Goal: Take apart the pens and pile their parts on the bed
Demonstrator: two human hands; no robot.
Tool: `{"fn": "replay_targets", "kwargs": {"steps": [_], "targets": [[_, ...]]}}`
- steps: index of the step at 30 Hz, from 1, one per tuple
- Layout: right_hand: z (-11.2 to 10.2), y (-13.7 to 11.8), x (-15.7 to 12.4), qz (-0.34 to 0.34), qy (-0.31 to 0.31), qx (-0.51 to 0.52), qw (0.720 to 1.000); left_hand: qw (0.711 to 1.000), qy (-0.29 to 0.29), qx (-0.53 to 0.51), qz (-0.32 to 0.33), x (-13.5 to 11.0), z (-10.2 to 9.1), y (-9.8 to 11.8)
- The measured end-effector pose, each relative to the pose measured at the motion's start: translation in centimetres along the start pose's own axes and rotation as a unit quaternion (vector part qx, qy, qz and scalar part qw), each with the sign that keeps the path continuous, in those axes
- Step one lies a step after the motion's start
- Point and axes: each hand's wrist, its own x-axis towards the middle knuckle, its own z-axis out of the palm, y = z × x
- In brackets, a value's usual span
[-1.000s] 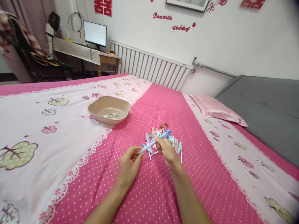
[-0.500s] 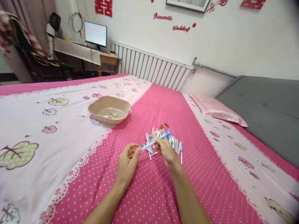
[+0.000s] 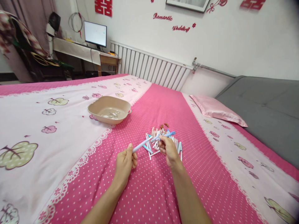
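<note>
Between thumb and fingers, my left hand (image 3: 126,160) grips a pale blue pen barrel (image 3: 142,144) with a thin white tube showing at its far end. My right hand (image 3: 169,151) is closed on a blue pen part (image 3: 170,134), perhaps the cap or top section, whose ends stick out on both sides of the fingers. The two pieces are apart by a small gap. Beneath and behind them lies a pile of pen parts (image 3: 179,147) in pink, white, teal and pale blue, partly hidden by my right hand.
Small brown pieces (image 3: 166,125) lie just beyond the pile. A beige basin (image 3: 100,117) with small white bits inside stands to the left on the pink bedspread (image 3: 144,186). Farther off are a pink pillow (image 3: 217,109), a grey headboard (image 3: 263,109) and a desk with a monitor (image 3: 95,32).
The pen has come apart: the barrel moved slightly left with my left hand, the blue part right with my right hand. The white tube end now shows.
</note>
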Motion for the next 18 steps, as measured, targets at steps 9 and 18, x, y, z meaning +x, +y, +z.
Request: {"fn": "replay_targets", "kwargs": {"steps": [9, 18], "targets": [[0.6, 0.1, -0.2, 0.053, -0.082, 0.149, 0.984, 0.998, -0.034, 0.051, 0.007, 0.6, 0.2, -1.0], [-4.9, -1.6, 2.0, -0.037, 0.156, 0.216, 0.963, 0.993, -0.022, 0.117, 0.021, 0.7, -0.1, -1.4]]}}
